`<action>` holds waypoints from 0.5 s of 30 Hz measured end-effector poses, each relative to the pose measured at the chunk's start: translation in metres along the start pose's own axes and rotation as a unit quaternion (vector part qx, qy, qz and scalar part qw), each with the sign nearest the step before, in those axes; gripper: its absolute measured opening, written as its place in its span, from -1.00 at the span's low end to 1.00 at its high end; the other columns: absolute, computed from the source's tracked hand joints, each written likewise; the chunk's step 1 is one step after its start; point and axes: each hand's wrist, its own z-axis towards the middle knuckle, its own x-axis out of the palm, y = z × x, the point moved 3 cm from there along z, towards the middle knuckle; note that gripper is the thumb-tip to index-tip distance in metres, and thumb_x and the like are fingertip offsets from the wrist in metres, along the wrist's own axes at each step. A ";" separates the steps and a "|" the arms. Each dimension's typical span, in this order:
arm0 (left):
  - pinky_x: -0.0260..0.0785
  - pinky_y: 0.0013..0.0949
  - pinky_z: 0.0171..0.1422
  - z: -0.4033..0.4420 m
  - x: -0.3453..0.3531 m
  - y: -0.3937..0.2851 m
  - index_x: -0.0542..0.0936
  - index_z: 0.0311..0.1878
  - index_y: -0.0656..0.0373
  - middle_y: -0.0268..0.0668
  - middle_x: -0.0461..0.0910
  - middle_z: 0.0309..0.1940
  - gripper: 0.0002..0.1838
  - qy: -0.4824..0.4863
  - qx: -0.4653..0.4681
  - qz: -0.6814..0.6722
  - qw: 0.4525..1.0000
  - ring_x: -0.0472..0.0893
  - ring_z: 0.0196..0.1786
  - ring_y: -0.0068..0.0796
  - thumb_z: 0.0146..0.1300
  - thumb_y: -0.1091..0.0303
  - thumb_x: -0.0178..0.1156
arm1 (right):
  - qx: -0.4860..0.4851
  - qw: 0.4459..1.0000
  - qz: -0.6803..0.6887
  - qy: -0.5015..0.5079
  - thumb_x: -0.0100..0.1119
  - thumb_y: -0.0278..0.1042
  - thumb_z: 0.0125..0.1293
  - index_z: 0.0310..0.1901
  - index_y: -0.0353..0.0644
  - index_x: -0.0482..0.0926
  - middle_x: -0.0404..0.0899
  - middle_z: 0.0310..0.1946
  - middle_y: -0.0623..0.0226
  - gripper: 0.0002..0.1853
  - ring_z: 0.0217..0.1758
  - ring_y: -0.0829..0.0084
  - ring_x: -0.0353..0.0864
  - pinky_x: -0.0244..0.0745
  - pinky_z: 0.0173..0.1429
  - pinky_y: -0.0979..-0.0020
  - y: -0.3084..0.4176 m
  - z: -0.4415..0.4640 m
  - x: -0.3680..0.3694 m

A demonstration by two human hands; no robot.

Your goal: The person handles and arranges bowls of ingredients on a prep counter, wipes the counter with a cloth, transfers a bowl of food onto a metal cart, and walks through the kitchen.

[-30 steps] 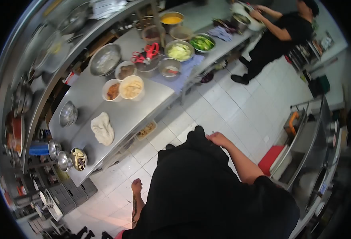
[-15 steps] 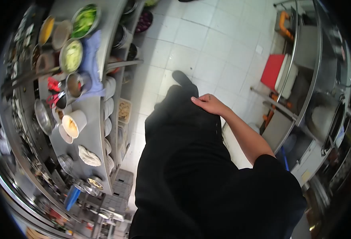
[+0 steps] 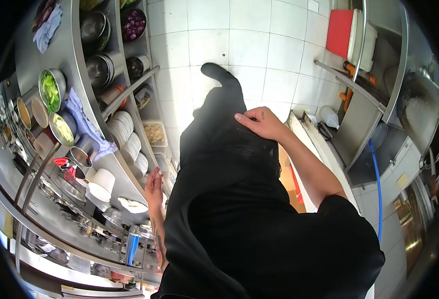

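Beside the edge of the steel counter (image 3: 111, 172), my left hand (image 3: 153, 187) hangs with its fingers stretched out and nothing in it. The stacked white plates (image 3: 121, 127) on the shelf are nearest to it. My right hand (image 3: 263, 123) is in front of the black clothing (image 3: 219, 164) at my thigh. Its thumb points left, and the other fingers are curled in and mostly hidden. Whether it grips anything I cannot make out.
On the counter stand bowls of green leaves (image 3: 50, 92) and cut pale vegetable (image 3: 61, 128), red-handled scissors (image 3: 69, 172), a white tub (image 3: 101, 184) and a blue cloth (image 3: 87, 124). To the right are a wok (image 3: 419, 107) and a blue hose (image 3: 376, 184). White tiles (image 3: 249, 45) cover the floor.
My left hand has come into view by the counter. The view has turned, and the counter's bowls now appear lower. My right hand stays at my thigh.
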 end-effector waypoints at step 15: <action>0.35 -0.57 -0.10 0.001 -0.007 0.035 0.50 0.23 0.27 -0.29 0.63 -0.05 -0.61 0.015 0.022 0.129 0.991 0.50 -0.20 -0.67 0.40 0.33 0.13 | -0.019 0.999 0.003 -0.032 0.06 0.23 0.35 -0.66 -0.32 0.47 0.27 -0.80 0.29 -0.31 -0.67 0.45 0.21 0.21 -0.48 0.33 -0.008 0.009 0.010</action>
